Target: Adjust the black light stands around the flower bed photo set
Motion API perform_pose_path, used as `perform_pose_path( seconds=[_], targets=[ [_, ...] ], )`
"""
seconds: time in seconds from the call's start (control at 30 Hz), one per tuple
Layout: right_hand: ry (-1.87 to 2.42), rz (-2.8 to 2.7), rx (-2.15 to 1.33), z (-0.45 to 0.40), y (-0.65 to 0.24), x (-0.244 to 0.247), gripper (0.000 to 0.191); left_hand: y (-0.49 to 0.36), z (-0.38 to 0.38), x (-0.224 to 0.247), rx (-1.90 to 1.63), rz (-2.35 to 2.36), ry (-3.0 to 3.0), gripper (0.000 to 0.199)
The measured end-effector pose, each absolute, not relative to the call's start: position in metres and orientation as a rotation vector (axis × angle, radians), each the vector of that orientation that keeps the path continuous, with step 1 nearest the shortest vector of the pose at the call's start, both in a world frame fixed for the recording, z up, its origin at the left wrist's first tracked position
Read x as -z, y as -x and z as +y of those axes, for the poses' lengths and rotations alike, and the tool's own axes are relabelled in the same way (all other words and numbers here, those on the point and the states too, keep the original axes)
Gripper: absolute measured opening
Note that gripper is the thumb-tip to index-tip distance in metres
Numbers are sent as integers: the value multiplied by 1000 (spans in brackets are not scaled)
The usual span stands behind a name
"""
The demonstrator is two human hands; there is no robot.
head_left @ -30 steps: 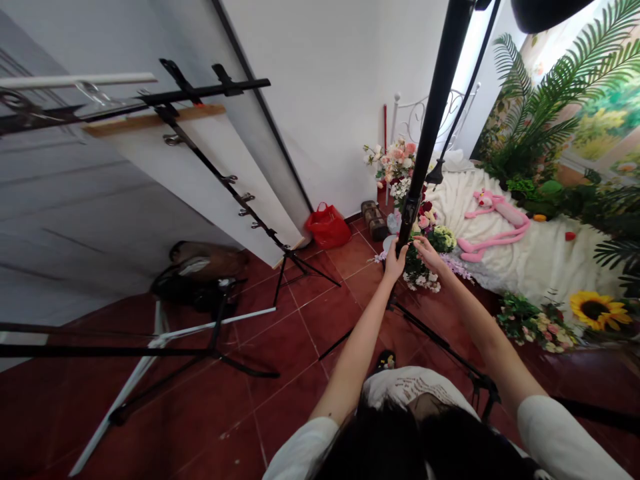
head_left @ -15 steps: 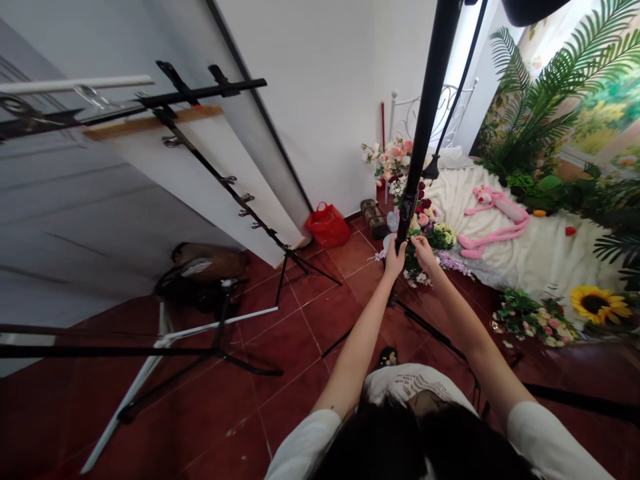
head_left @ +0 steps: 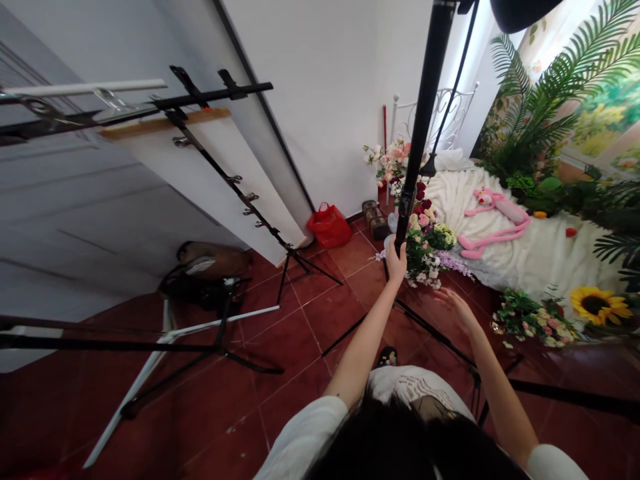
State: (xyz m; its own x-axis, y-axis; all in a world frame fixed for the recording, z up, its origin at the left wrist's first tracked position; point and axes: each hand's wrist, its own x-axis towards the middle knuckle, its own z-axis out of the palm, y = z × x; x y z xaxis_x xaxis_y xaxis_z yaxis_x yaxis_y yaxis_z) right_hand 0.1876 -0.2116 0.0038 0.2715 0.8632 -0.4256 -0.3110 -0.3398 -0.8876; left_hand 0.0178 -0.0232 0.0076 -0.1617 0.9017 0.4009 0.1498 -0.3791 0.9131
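My left hand [head_left: 397,261] is wrapped round a tall black stand pole [head_left: 419,127], just below its clamp joint. To the right of the pole and lower, my right hand [head_left: 454,308] hangs over the floor with its fingers apart and nothing in it. A black cable [head_left: 454,93] with a dark connector runs down beside the pole. Behind the pole stands a bunch of artificial flowers [head_left: 426,233]. The stand's black legs spread over the red tiles below my hands.
A white backdrop board [head_left: 210,180] on a clip stand is at the left. Nearby are a red bag [head_left: 329,226], a white-legged stand [head_left: 135,387] and a brown bag [head_left: 215,260]. On the right, a pink plush toy [head_left: 500,213] lies on white fabric [head_left: 545,253] near a sunflower [head_left: 597,305].
My right hand has moved away from the pole, down and to the right, and its fingers have opened. My left hand stays on the pole.
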Motion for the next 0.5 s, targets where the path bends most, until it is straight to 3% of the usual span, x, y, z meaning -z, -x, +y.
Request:
perform_pose_path(
  seconds=[0.13, 0.23, 0.4, 0.5],
  targets=[
    [1456, -344, -1222, -293, -238, 22, 37, -40, -76, 34, -1629, 1520, -1305, 46],
    [1421, -218, -1065, -349, -264, 31, 35, -67, -122, 74, -1373, 1541, -1224, 44],
    [1344, -24, -823, -416, -272, 27, 29, -127, -177, 106, -707, 1034, -1351, 6],
    [1315, 71, -725, -441, -264, 18, 27, -174, -201, 95, -481, 722, -1431, 7]
  ],
)
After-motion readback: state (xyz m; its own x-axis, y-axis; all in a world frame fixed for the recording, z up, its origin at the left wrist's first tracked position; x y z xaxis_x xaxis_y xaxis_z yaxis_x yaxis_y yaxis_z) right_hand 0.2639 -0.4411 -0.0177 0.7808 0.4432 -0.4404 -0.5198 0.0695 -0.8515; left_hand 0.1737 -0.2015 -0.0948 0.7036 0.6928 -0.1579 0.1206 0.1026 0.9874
